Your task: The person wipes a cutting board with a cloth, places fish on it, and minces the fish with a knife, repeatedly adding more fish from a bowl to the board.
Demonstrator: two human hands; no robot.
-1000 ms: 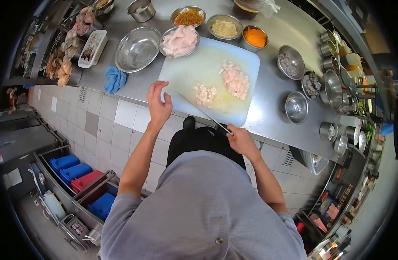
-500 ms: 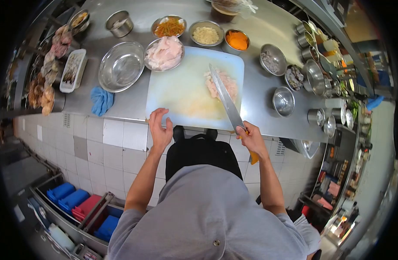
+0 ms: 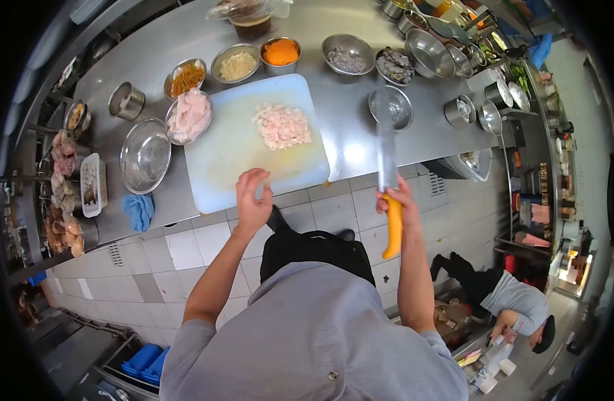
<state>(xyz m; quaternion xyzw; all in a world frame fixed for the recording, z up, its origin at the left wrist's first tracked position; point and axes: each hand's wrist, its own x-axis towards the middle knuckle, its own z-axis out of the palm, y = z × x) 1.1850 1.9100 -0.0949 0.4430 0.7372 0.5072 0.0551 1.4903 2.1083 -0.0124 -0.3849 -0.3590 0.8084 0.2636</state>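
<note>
My right hand [image 3: 402, 200] is closed around the yellow handle of a long knife [image 3: 387, 160], whose blurred blade points away from me over the table edge towards a small steel bowl [image 3: 399, 100]. Near the front edge of the white cutting board [image 3: 220, 144], my left hand [image 3: 255, 199] hovers with fingers curved and apart, holding nothing. A pile of diced pale pink meat [image 3: 281, 125] lies on the board's right half. At the board's left corner, a steel bowl holds larger pieces of pale raw meat [image 3: 188, 116].
Along the back stand bowls of orange paste [image 3: 281, 52], chopped garlic-like bits [image 3: 238, 65] and orange shreds [image 3: 188, 77]. A large steel bowl [image 3: 145, 157] and a blue cloth [image 3: 138, 212] lie left. Grey pieces fill bowls [image 3: 347, 57] at right. Another person [image 3: 514, 301] bends behind, on the right.
My view has turned to the right. The knife has swung from over the diced meat to the right of the board, its blade off the meat. A co-worker has come into view.
</note>
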